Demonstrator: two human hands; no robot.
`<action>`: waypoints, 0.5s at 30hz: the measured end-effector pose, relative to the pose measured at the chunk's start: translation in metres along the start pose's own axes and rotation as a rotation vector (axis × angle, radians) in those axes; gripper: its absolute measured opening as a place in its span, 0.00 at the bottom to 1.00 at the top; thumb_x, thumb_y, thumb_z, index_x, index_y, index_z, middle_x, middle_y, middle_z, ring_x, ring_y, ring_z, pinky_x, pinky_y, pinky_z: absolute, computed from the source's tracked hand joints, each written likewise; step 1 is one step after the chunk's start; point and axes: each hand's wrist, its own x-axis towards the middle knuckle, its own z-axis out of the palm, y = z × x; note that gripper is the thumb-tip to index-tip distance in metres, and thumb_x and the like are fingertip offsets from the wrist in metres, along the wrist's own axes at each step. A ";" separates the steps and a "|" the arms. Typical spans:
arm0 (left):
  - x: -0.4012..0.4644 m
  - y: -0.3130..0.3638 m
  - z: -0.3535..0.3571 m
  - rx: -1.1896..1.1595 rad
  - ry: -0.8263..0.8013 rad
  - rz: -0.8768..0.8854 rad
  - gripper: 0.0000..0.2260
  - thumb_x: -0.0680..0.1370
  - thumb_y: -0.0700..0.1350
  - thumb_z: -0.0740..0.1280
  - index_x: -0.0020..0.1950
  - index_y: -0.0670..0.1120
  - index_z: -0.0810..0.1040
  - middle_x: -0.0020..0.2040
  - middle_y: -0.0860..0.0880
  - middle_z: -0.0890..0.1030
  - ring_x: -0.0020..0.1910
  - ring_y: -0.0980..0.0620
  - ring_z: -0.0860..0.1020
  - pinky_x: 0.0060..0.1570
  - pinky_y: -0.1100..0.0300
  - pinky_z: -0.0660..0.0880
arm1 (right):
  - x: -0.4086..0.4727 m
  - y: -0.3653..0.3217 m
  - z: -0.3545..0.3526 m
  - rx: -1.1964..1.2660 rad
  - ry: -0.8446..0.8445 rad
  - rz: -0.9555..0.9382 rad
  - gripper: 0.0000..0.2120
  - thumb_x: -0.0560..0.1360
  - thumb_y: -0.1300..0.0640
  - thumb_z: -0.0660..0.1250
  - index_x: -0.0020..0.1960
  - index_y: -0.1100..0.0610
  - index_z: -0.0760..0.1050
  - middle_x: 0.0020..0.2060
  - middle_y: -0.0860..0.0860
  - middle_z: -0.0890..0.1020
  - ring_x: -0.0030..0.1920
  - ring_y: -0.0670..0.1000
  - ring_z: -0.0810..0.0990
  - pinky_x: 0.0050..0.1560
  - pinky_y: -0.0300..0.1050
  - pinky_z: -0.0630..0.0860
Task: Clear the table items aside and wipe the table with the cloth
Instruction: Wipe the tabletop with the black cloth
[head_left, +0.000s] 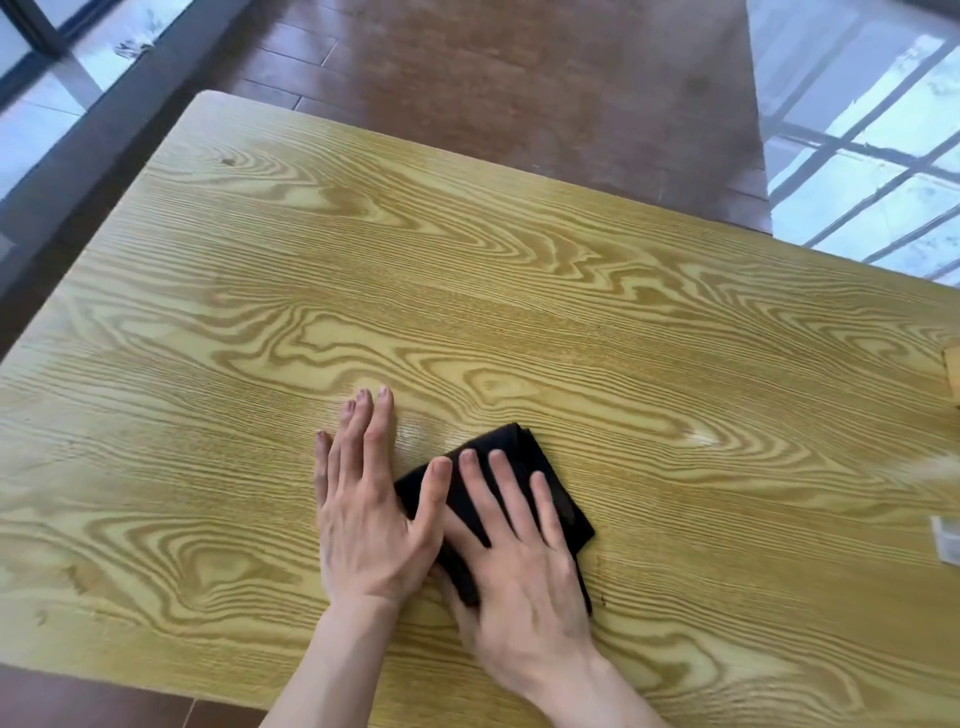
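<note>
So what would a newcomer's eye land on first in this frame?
Most likely the black cloth, folded and dark against the pale, bold-grained table, near its front edge. The right hand lies flat on the cloth, fingers spread, while the left hand rests flat beside it, its thumb reaching onto the cloth. Small pale items barely show at the table's far right edge.

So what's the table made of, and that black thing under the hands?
The table looks like wood, or a wood-look top: yellow with wavy brown grain and a soft shine. The black thing is a cloth, probably soft fabric: matte, folded in layers, lying flat under the right hand.
</note>
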 end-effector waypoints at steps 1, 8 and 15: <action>0.000 0.000 0.000 0.005 -0.001 0.002 0.34 0.78 0.65 0.53 0.81 0.51 0.58 0.82 0.51 0.60 0.82 0.55 0.53 0.80 0.46 0.50 | -0.005 0.006 -0.002 0.006 0.008 0.007 0.34 0.79 0.38 0.57 0.81 0.39 0.48 0.83 0.47 0.47 0.82 0.53 0.43 0.78 0.63 0.52; 0.003 0.003 0.001 0.063 -0.016 0.001 0.36 0.78 0.69 0.47 0.81 0.49 0.58 0.82 0.50 0.61 0.82 0.56 0.50 0.80 0.47 0.47 | 0.058 0.035 -0.014 -0.017 0.124 0.234 0.30 0.81 0.37 0.50 0.81 0.39 0.49 0.83 0.50 0.48 0.82 0.55 0.43 0.78 0.66 0.49; 0.003 0.000 0.001 0.023 0.000 0.006 0.37 0.78 0.68 0.47 0.81 0.48 0.57 0.82 0.48 0.60 0.82 0.53 0.53 0.80 0.47 0.47 | 0.114 0.010 -0.012 -0.021 0.100 0.314 0.31 0.81 0.36 0.45 0.81 0.41 0.43 0.82 0.54 0.41 0.81 0.58 0.36 0.77 0.69 0.41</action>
